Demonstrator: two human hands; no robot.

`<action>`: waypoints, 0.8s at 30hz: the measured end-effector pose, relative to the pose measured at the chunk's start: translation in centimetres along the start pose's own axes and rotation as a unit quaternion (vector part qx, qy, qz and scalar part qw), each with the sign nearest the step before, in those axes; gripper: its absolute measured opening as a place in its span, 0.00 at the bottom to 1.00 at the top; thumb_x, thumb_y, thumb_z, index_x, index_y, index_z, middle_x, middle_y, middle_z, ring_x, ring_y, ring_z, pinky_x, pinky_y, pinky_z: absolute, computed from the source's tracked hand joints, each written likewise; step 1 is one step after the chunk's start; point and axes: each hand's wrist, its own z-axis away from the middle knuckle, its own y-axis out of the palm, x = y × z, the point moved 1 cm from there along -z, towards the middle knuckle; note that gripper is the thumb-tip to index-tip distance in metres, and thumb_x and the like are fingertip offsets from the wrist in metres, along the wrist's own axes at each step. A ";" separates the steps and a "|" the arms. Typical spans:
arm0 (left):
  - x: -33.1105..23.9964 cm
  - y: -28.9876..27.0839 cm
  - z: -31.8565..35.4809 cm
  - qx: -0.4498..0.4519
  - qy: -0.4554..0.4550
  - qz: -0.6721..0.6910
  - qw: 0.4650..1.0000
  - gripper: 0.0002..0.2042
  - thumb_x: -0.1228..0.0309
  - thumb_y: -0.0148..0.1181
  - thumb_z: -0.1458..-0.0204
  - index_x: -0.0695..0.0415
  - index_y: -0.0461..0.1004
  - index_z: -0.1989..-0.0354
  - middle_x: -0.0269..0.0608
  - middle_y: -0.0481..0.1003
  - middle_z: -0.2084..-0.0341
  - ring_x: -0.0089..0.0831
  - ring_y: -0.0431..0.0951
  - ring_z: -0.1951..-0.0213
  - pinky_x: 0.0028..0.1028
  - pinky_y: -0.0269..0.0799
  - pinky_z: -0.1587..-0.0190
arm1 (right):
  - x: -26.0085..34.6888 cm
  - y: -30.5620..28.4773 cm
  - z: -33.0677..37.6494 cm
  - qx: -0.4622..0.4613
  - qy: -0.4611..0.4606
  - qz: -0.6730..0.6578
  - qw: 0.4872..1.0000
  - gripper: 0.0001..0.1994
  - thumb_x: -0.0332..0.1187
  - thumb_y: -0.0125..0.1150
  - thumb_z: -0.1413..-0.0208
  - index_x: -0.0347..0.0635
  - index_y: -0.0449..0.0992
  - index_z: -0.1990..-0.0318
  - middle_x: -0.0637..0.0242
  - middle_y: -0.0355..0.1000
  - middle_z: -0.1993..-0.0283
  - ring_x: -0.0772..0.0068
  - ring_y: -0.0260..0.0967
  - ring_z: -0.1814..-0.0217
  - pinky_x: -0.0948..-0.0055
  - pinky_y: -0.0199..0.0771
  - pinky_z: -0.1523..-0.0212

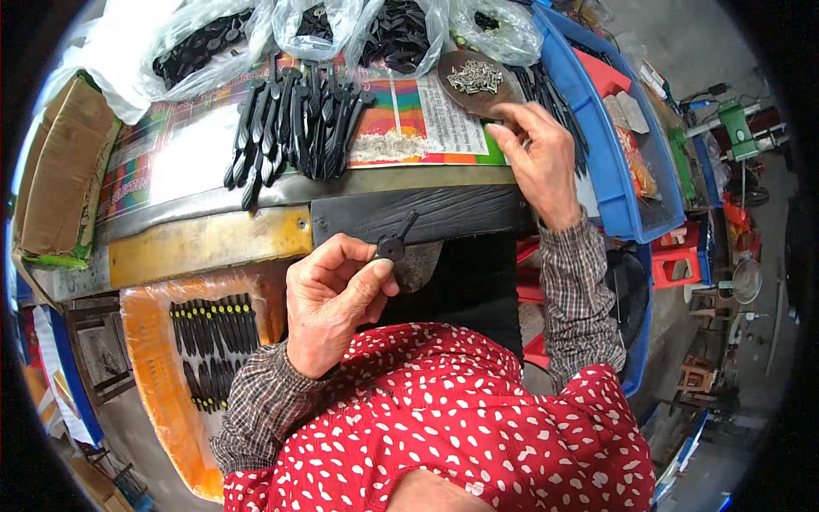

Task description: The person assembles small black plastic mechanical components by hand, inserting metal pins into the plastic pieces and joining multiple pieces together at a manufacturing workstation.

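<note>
Pinched between the thumb and fingers of my left hand [337,299] is a small black plastic part [392,247], which has a round disc head and a short stem pointing up and right. Its lower end is hidden by my fingertips. My right hand [542,158] is at the near right rim of a round brown dish [455,92], thumb and index finger curled with a gap between their tips. Small silver rivet-like pins [475,78] lie heaped in that dish. Long black plastic handles [294,119] are piled on the bench to the left of it.
Clear plastic bags [405,38] of black parts line the far side. A blue bin [610,128] stands right, a cardboard box [68,171] left. Below the bench edge, an orange basket [149,358] contains rows of black pieces with yellow-green dots [213,324].
</note>
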 end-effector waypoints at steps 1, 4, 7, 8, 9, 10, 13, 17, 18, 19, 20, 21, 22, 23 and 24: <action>0.0 0.0 -0.1 -0.003 0.001 0.003 1.000 0.03 0.77 0.55 0.45 0.63 0.69 0.66 0.39 0.75 0.78 0.15 0.67 0.83 0.15 0.60 0.82 | -0.7 0.3 -0.5 -0.009 -0.029 0.030 0.999 0.11 0.32 0.62 0.52 0.36 0.76 0.62 0.59 0.71 0.69 0.63 0.69 0.71 0.69 0.68 0.69; -0.2 0.0 -0.3 -0.009 0.005 0.007 1.000 0.03 0.77 0.55 0.45 0.64 0.69 0.66 0.39 0.75 0.79 0.16 0.67 0.83 0.15 0.60 0.82 | -2.0 0.9 -1.7 -0.002 -0.063 0.079 0.995 0.15 0.36 0.62 0.53 0.38 0.76 0.58 0.59 0.69 0.66 0.59 0.68 0.64 0.65 0.68 0.62; -0.2 -0.1 -0.5 -0.014 0.004 0.006 1.000 0.03 0.77 0.55 0.45 0.64 0.69 0.66 0.39 0.74 0.79 0.16 0.67 0.83 0.15 0.60 0.82 | -2.2 1.4 -2.4 0.029 -0.110 0.126 0.985 0.19 0.38 0.61 0.51 0.36 0.74 0.54 0.58 0.67 0.63 0.58 0.64 0.58 0.66 0.64 0.55; -0.2 -0.1 -0.6 -0.016 0.000 0.002 1.000 0.04 0.77 0.55 0.45 0.64 0.69 0.66 0.39 0.74 0.79 0.16 0.67 0.83 0.15 0.60 0.82 | -2.4 1.5 -2.5 0.028 -0.110 0.126 0.986 0.19 0.38 0.61 0.51 0.36 0.74 0.54 0.58 0.67 0.63 0.58 0.64 0.58 0.66 0.64 0.55; -0.2 0.0 -0.6 -0.016 0.001 0.001 1.000 0.04 0.77 0.55 0.45 0.64 0.69 0.66 0.39 0.74 0.79 0.16 0.67 0.83 0.15 0.60 0.82 | -2.6 1.8 -2.5 0.029 -0.113 0.134 0.984 0.19 0.39 0.61 0.51 0.36 0.74 0.54 0.58 0.67 0.63 0.58 0.63 0.58 0.66 0.64 0.55; -0.1 0.2 -0.6 -0.026 0.002 -0.009 1.000 0.04 0.76 0.55 0.45 0.63 0.68 0.67 0.39 0.74 0.79 0.16 0.64 0.85 0.15 0.57 0.84 | -2.7 1.9 -2.6 0.030 -0.116 0.143 0.983 0.20 0.39 0.61 0.51 0.36 0.74 0.54 0.58 0.66 0.62 0.58 0.63 0.58 0.66 0.64 0.56; -0.2 0.1 -0.6 -0.028 -0.003 -0.009 1.000 0.04 0.76 0.55 0.45 0.63 0.68 0.66 0.39 0.74 0.79 0.16 0.64 0.85 0.15 0.57 0.84 | -2.9 2.2 -2.6 0.037 -0.110 0.144 0.983 0.20 0.40 0.61 0.51 0.36 0.74 0.55 0.58 0.66 0.62 0.58 0.63 0.57 0.66 0.64 0.56; -0.2 0.2 -0.6 -0.024 -0.011 -0.003 1.000 0.03 0.77 0.54 0.45 0.64 0.69 0.66 0.39 0.74 0.78 0.16 0.67 0.83 0.15 0.60 0.82 | -3.2 2.4 -2.6 0.033 -0.113 0.134 0.984 0.19 0.40 0.61 0.51 0.35 0.74 0.55 0.58 0.66 0.62 0.58 0.63 0.57 0.65 0.64 0.55; -0.1 0.3 -0.6 -0.024 -0.012 -0.003 1.000 0.03 0.77 0.54 0.45 0.64 0.69 0.66 0.39 0.74 0.78 0.16 0.67 0.83 0.15 0.60 0.82 | -3.2 2.3 -2.7 0.034 -0.112 0.130 0.985 0.19 0.40 0.61 0.51 0.35 0.74 0.56 0.57 0.67 0.62 0.58 0.63 0.57 0.65 0.64 0.55; 0.0 0.4 -0.6 -0.031 -0.001 -0.013 0.999 0.04 0.76 0.54 0.45 0.63 0.68 0.66 0.40 0.74 0.79 0.16 0.64 0.85 0.15 0.58 0.84 | -3.2 2.2 -2.7 0.035 -0.111 0.125 0.985 0.19 0.40 0.61 0.51 0.35 0.75 0.56 0.57 0.67 0.62 0.57 0.64 0.57 0.65 0.64 0.55; 0.0 0.5 -0.6 -0.037 0.009 -0.023 0.999 0.04 0.75 0.55 0.45 0.61 0.67 0.67 0.40 0.73 0.80 0.16 0.62 0.86 0.15 0.55 0.85 | -3.3 2.2 -2.7 0.036 -0.110 0.125 0.985 0.19 0.40 0.61 0.51 0.35 0.75 0.56 0.57 0.67 0.62 0.57 0.64 0.57 0.65 0.64 0.55; 0.0 0.4 -0.6 -0.037 0.009 -0.023 0.999 0.04 0.75 0.55 0.45 0.61 0.67 0.67 0.40 0.73 0.80 0.16 0.62 0.86 0.15 0.55 0.85 | -3.5 2.1 -2.8 0.032 -0.126 0.124 0.984 0.19 0.40 0.62 0.53 0.34 0.74 0.58 0.58 0.67 0.63 0.58 0.63 0.58 0.64 0.65 0.57; -0.1 0.3 -0.5 -0.029 0.002 -0.011 1.000 0.03 0.76 0.55 0.45 0.63 0.68 0.67 0.40 0.74 0.79 0.16 0.65 0.85 0.15 0.58 0.84 | -3.7 2.1 -2.9 0.029 -0.141 0.123 0.982 0.19 0.40 0.64 0.54 0.34 0.74 0.60 0.59 0.66 0.64 0.58 0.63 0.58 0.64 0.66 0.58; -0.1 0.3 -0.5 -0.021 -0.005 0.001 1.000 0.03 0.77 0.54 0.45 0.64 0.69 0.66 0.39 0.75 0.78 0.16 0.67 0.83 0.15 0.60 0.82 | -3.9 2.1 -3.1 0.029 -0.140 0.123 0.982 0.19 0.40 0.64 0.54 0.34 0.74 0.60 0.59 0.66 0.64 0.58 0.63 0.58 0.64 0.66 0.58; 0.0 0.3 -0.5 -0.023 -0.007 0.001 1.000 0.03 0.77 0.54 0.45 0.64 0.69 0.66 0.39 0.75 0.78 0.16 0.67 0.83 0.15 0.60 0.82 | -4.1 2.2 -3.3 0.036 -0.137 0.117 0.983 0.18 0.41 0.64 0.55 0.35 0.75 0.61 0.59 0.67 0.65 0.58 0.63 0.59 0.63 0.66 0.59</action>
